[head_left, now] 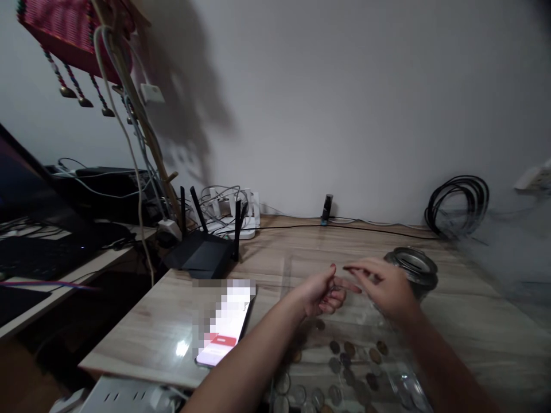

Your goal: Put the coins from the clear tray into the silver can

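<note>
Red-nailed fingertips meet mid-table: left hand (pixel 322 293) half curled, right hand (pixel 383 285) loosely spread above it. Can't tell if either pinches anything, too blurred. Coins (pixel 344 367) lie scattered on the glossy table (pixel 142 338) just near of both hands. Metal-rimmed jar (pixel 413 268) sits just right of the right hand. Phone (pixel 224 330) lies left, black router (pixel 202 255) far left.

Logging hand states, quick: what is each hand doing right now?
Left hand: fingers curled, contents cannot be told.
Right hand: fingers extended toward the left hand, open, beside the jar.
</note>
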